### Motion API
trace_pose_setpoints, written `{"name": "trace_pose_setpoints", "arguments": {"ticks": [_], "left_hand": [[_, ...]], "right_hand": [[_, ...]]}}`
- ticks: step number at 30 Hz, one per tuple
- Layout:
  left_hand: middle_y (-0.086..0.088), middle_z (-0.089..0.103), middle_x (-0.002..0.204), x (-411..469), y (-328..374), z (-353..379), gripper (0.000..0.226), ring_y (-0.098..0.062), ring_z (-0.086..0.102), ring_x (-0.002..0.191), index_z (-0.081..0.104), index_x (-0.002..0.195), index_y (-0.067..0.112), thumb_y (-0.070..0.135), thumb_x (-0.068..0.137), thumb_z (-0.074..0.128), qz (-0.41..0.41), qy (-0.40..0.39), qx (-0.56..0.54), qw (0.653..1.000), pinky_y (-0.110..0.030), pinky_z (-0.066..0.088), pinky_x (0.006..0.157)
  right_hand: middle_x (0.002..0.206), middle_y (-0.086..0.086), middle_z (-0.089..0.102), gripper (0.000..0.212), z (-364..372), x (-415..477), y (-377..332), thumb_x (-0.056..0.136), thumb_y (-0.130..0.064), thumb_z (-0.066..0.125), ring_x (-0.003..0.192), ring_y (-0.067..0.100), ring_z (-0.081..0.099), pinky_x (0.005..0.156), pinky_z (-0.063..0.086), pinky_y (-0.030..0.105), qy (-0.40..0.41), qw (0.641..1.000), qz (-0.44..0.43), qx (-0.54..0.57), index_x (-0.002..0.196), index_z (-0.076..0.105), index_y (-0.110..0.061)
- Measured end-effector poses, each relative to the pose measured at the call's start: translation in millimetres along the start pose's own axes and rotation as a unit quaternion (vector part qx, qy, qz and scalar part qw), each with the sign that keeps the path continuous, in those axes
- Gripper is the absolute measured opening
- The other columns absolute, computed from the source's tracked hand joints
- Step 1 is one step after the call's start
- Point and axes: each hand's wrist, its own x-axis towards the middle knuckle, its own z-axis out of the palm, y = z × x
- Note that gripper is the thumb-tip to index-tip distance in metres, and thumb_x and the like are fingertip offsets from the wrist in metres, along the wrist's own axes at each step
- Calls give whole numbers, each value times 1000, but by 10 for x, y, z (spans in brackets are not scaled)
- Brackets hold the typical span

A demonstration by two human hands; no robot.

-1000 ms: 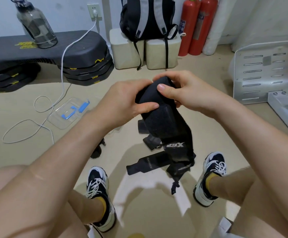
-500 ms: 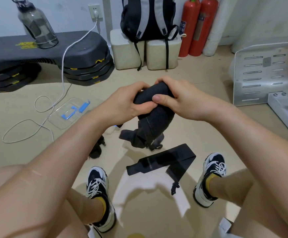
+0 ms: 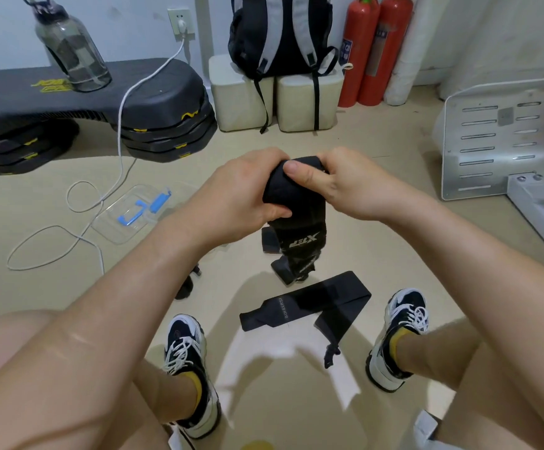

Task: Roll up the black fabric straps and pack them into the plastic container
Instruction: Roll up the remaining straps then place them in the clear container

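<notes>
A black strap is being gripped above the floor by the left hand and the right hand, fingers curled round its rolled top. The roll's axis is running left to right, with the loose tail hanging straight down. A second strap is lying flat between the shoes, slanting up rightward. The plastic container is sitting well apart, leftward.

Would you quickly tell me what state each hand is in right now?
Left hand: closed, gripping the partly rolled black strap.
Right hand: closed, holding the same strap.
</notes>
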Motion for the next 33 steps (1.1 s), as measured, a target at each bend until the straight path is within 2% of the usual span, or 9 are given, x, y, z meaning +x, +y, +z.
{"name": "trace_pose_setpoints", "arguments": {"ticks": [4, 7, 10, 13, 16, 21, 24, 28, 33], "left_hand": [[10, 66, 98, 7, -17, -30, 52, -10, 60, 92, 63, 118, 22, 23, 72, 86, -33, -25, -85, 995, -18, 45, 80], [1, 71, 100, 30, -58, -78, 45, -12, 66, 93, 66, 117, 17, 12, 75, 83, -71, -90, -157, 981, -27, 53, 82], [0, 69, 87, 31, -95, -122, 34, -6, 64, 77, 67, 107, 14, 7, 76, 81, -101, -139, -246, 954, -24, 53, 72], [4, 65, 76, 22, -96, -110, 29, -3, 62, 67, 65, 100, 12, 6, 74, 76, -130, -168, -333, 919, -16, 49, 60], [-8, 64, 86, 19, -124, -87, 39, -16, 64, 80, 65, 106, 6, 12, 69, 74, -151, -181, -389, 890, -31, 54, 72], [-18, 64, 102, 6, -146, -57, 54, -31, 64, 97, 67, 108, 6, 24, 58, 80, -162, -201, -443, 859, -61, 44, 97], [-15, 67, 102, 16, -128, -26, 48, -28, 66, 96, 67, 107, 10, 18, 62, 80, -166, -205, -421, 868, -54, 49, 94], [5, 68, 84, 40, -77, -49, 37, -8, 65, 78, 66, 100, 20, 19, 65, 75, -142, -175, -285, 932, -28, 53, 72], [7, 65, 93, -1, 29, -7, 44, -16, 60, 88, 61, 112, 21, 31, 76, 84, -57, -140, -89, 985, -30, 48, 77]], "right_hand": [[49, -6, 29, 55, -56, -25, 26, 93, -62, 44, 43, 11, 26, 42, 23, 20, -113, 971, 85, 192, 64, 41, -15], [55, -6, 34, 59, -42, -55, 44, 80, -71, 44, 48, 10, 30, 43, 26, 20, -178, 954, 81, 226, 79, 55, -13], [68, -5, 48, 58, -85, -70, 47, 80, -61, 59, 54, 6, 43, 50, 37, 21, -168, 966, 63, 185, 111, 58, -12], [88, -8, 61, 43, -119, -78, 42, 85, -40, 74, 68, 0, 58, 60, 48, 21, -131, 989, 19, 68, 118, 56, -19], [98, -13, 62, 48, -142, -101, -16, 79, -42, 79, 87, 1, 59, 72, 49, 22, -84, 995, -34, -32, 118, 56, -25], [84, -8, 62, 50, -265, -121, -57, 82, -66, 50, 77, 10, 59, 71, 48, 29, -126, 991, 2, -35, 103, 62, -22], [58, -9, 42, 56, -273, -111, 13, 74, -70, 51, 55, 11, 38, 56, 33, 26, -168, 982, 42, 79, 81, 57, -15], [54, -2, 33, 51, -119, -71, 88, 77, -62, 62, 48, 10, 28, 48, 23, 21, -143, 977, 68, 142, 69, 49, -13], [39, -13, 37, 44, -28, -49, 92, 88, -43, 69, 36, 4, 34, 40, 25, 13, -113, 977, 95, 153, 58, 53, -16]]}}
